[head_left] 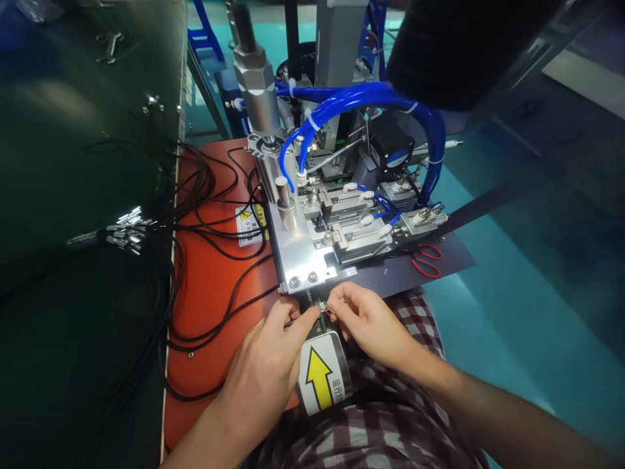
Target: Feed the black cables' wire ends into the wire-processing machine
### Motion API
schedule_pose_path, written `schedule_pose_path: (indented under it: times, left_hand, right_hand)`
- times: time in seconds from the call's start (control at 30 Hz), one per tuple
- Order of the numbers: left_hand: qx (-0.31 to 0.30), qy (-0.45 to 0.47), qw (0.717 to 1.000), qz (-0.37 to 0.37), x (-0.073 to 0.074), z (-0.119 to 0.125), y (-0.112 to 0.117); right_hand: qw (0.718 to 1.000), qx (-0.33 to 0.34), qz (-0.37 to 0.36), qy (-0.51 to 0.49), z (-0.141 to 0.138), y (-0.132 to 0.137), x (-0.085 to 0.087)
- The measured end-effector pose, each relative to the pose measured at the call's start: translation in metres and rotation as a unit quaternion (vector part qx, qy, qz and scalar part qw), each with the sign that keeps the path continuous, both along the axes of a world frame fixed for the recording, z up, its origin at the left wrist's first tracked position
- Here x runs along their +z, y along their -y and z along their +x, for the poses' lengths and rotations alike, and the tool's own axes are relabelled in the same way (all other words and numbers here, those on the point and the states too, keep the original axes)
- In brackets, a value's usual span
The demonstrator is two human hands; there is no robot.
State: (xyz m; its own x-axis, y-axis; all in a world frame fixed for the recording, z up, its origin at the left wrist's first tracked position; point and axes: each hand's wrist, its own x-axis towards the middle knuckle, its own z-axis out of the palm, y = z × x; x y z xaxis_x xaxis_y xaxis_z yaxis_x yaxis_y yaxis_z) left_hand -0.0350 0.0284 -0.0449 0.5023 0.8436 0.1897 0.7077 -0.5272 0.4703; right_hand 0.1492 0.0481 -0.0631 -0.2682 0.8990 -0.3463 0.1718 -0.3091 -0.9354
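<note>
The thin wires (323, 305) are hard to make out: a small tangle of colours at the front edge of the machine (300, 257), mostly covered by fingertips. The right hand (367, 320) pinches them between thumb and forefinger, its other fingers curled under and partly hidden. The left hand (269, 346) has its thumb tip right at the wires, the forefinger bent beside it; what lies inside that grip is hidden, so I cannot tell how firmly it closes. Both forearms run out of the bottom of the view. A big dark shape (469, 45) at the upper right is cut off and blurred, and the label with the yellow arrow (319, 372) is partly covered.

Black cables (198, 228) cross the left edge of the orange board (209, 286) onto the dark green table (58, 312) — little free room on that side. Red-handled scissors (427, 262) lie near the dark plate's right edge — beyond it, open blue floor (508, 306).
</note>
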Motion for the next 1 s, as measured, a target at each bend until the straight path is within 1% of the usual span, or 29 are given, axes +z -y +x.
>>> schedule_pose_path:
  times: [0.13, 0.2, 0.4, 0.57, 0.73, 0.87, 1.0]
  left_hand:
    - [0.003, 0.002, 1.0, -0.004, 0.001, 0.0, -0.001]
    - [0.001, 0.006, 1.0, -0.007, 0.002, 0.0, -0.001]
    - [-0.003, 0.003, 1.0, -0.013, 0.001, -0.001, -0.001]
    - [-0.001, 0.005, 1.0, -0.015, 0.0, -0.001, -0.001]
    - [-0.004, 0.01, 1.0, -0.013, -0.001, 0.001, -0.001]
    - [-0.01, -0.005, 1.0, -0.002, 0.0, 0.0, -0.001]
    - [-0.015, -0.028, 0.999, -0.002, -0.001, -0.001, 0.002]
  right_hand:
    - [0.996, 0.036, -0.064, -0.051, 0.002, -0.005, 0.0]
    - [0.995, 0.038, -0.074, -0.059, 0.003, -0.007, 0.0]
    - [0.995, 0.037, -0.073, -0.059, 0.004, -0.008, 0.0]
    - [0.992, 0.036, -0.08, -0.09, 0.004, -0.007, 0.001]
    - [0.995, 0.005, -0.043, -0.09, 0.0, -0.002, 0.003]
    - [0.996, -0.012, -0.034, -0.086, -0.003, 0.0, -0.001]
    - [0.994, -0.023, -0.033, -0.106, -0.004, 0.001, -0.008]
